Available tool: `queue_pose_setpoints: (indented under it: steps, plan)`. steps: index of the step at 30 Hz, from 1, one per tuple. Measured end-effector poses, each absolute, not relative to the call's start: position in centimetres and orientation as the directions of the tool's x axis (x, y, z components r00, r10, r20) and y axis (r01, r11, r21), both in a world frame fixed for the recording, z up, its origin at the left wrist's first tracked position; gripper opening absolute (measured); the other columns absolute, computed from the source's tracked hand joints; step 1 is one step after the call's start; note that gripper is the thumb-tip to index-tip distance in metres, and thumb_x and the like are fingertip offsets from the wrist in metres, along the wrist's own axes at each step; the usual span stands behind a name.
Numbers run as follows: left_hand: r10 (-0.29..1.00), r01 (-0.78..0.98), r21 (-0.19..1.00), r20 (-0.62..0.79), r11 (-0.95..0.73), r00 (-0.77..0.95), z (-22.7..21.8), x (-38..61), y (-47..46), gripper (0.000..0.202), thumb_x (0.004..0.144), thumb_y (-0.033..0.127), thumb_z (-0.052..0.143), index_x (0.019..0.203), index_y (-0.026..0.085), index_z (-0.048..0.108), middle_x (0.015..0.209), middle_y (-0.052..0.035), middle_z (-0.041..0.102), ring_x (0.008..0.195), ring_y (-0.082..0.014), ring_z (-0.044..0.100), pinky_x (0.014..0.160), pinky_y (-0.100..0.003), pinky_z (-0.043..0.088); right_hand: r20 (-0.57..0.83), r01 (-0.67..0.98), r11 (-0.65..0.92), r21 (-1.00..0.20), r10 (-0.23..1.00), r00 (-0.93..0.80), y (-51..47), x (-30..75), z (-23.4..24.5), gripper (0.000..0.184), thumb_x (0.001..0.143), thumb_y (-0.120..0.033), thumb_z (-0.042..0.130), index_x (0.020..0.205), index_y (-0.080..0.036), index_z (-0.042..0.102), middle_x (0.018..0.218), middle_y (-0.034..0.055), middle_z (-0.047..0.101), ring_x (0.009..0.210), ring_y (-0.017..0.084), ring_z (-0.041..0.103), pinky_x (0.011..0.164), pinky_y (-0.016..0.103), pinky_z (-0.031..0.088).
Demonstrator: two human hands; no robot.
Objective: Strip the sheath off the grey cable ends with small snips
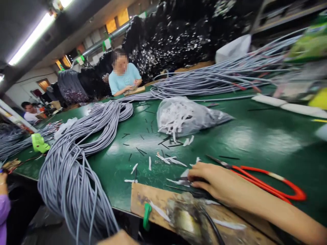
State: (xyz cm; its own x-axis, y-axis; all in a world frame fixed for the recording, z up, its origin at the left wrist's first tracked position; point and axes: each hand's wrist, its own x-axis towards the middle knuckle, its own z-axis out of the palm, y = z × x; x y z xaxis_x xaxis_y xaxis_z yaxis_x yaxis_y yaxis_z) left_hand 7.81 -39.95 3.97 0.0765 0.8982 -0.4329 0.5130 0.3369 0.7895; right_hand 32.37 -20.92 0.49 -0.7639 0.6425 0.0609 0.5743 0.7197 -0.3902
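Observation:
My right hand (208, 178) reaches in from the right, low over the green table, with its fingers curled at the edge of a wooden board (143, 195). Under those fingers lie white strips (182, 182) and a dark, thin-tipped object; what they grip is hidden. Only a blurred part of my left hand (119, 239) shows at the bottom edge, its fingers out of sight. Close to it hangs a thick bundle of grey cables (74, 183) over the table edge. Red-handled scissors (270, 177) rest beyond my right forearm.
A clear bag of white strips (178, 117) sits mid-table, among scattered black and white bits. On the board are a glassy, stained block (187, 217) and a green clip (146, 216). More grey cables (204, 80) stretch across the back. A person in light blue (125, 78) sits opposite.

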Motion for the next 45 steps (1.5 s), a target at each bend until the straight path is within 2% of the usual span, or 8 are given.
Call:
queue_pose_setpoints:
  steps: [2, 4, 12, 17, 26, 33, 40, 45]
  plan:
    - [0.931, 0.607, 0.734, -0.365, 0.305, -0.026, 5.5, 5.4, -37.5, 0.028, 0.088, 0.029, 0.052, 0.113, 0.016, 0.054, 0.115, -0.0085, 0.056, 0.095, -0.0205, 0.058, 0.08, -0.04, 0.05, 0.118, 0.547, 0.733, -0.404, 0.634, -0.764, -20.7, 32.4, -0.5, 0.024, 0.079, -0.012, 0.043, 0.071, -0.019, 0.064, 0.073, 0.0082, 0.064, 0.071, 0.021, 0.06, 0.065, 0.032, 0.046]
    - [0.96, 0.84, 0.467, -0.182, 0.276, -0.214, 6.8, 2.8, -34.0, 0.028, 0.087, 0.03, 0.053, 0.111, 0.016, 0.055, 0.112, -0.008, 0.057, 0.094, -0.0202, 0.059, 0.079, -0.039, 0.05, 0.153, 0.533, 0.732, -0.424, 0.638, -0.755, -20.8, 32.4, -1.1, 0.024, 0.081, -0.014, 0.041, 0.071, -0.019, 0.062, 0.074, 0.0092, 0.064, 0.072, 0.022, 0.06, 0.067, 0.034, 0.046]
    - [0.912, 0.918, 0.13, 0.128, 0.373, -0.389, 7.4, -3.1, -21.3, 0.031, 0.087, 0.029, 0.054, 0.114, 0.014, 0.053, 0.115, -0.0093, 0.056, 0.098, -0.0219, 0.057, 0.081, -0.043, 0.049, 0.236, 0.593, 0.633, -0.497, 0.757, -0.61, -22.1, 33.4, -0.5, 0.019, 0.081, -0.02, 0.044, 0.069, -0.019, 0.059, 0.073, 0.0078, 0.061, 0.071, 0.02, 0.059, 0.066, 0.033, 0.048]
    - [0.88, 0.913, 0.05, 0.249, 0.405, -0.404, 7.4, -4.8, -19.1, 0.021, 0.088, 0.028, 0.051, 0.099, 0.013, 0.058, 0.104, -0.0074, 0.06, 0.096, -0.0203, 0.057, 0.084, -0.042, 0.045, 0.331, 0.568, 0.627, -0.533, 0.773, -0.541, -22.8, 33.8, -0.7, 0.019, 0.082, -0.022, 0.045, 0.071, -0.019, 0.06, 0.074, 0.0068, 0.062, 0.073, 0.019, 0.059, 0.068, 0.032, 0.049]
    - [0.872, 0.9, 0.167, 0.232, 0.402, -0.432, 10.8, -6.1, -23.3, 0.044, 0.079, 0.049, 0.038, 0.045, 0.021, 0.041, 0.044, 0.0007, 0.044, 0.053, -0.019, 0.052, 0.053, -0.025, 0.034, 0.551, 0.725, 0.473, -0.501, 0.82, -0.154, -20.9, 39.2, -1.8, 0.028, 0.085, -0.032, 0.043, 0.072, -0.019, 0.064, 0.072, 0.0075, 0.067, 0.066, 0.021, 0.062, 0.064, 0.034, 0.05]
    - [0.974, 0.804, 0.553, -0.076, 0.217, -0.212, 8.6, -2.9, -21.5, 0.032, 0.055, 0.047, 0.066, 0.046, 0.019, 0.053, 0.038, 0.0045, 0.048, 0.039, -0.0129, 0.043, 0.046, -0.024, 0.03, 0.325, 0.607, 0.681, -0.41, 0.73, -0.601, -22.6, 36.6, -0.1, 0.019, 0.082, -0.019, 0.05, 0.076, -0.018, 0.068, 0.075, 0.0056, 0.066, 0.074, 0.019, 0.06, 0.074, 0.035, 0.048]
    - [0.843, 0.461, 0.883, 0.183, 0.085, -0.506, 13.4, -2.7, -21.0, 0.026, 0.082, 0.026, 0.04, 0.058, 0.019, 0.036, 0.036, 0.0127, 0.021, 0.032, -0.0043, 0.016, 0.039, -0.017, 0.012, 0.201, 0.713, 0.599, -0.363, 0.798, -0.568, -23.0, 34.0, 1.3, 0.02, 0.083, -0.015, 0.049, 0.08, -0.017, 0.069, 0.082, 0.0078, 0.066, 0.08, 0.021, 0.06, 0.075, 0.033, 0.045]
    - [0.626, 0.302, 0.94, 0.331, -0.156, -0.707, 18.5, -5.9, -29.3, 0.035, 0.088, 0.018, 0.022, 0.053, 0.02, 0.018, 0.031, 0.0102, 0.013, 0.03, -0.0055, 0.01, 0.039, -0.016, 0.02, -0.057, 0.722, 0.541, -0.431, 0.782, -0.62, -22.1, 31.1, 2.2, 0.008, 0.074, -0.019, 0.063, 0.069, -0.02, 0.069, 0.068, 0.003, 0.068, 0.065, 0.018, 0.063, 0.056, 0.024, 0.042]
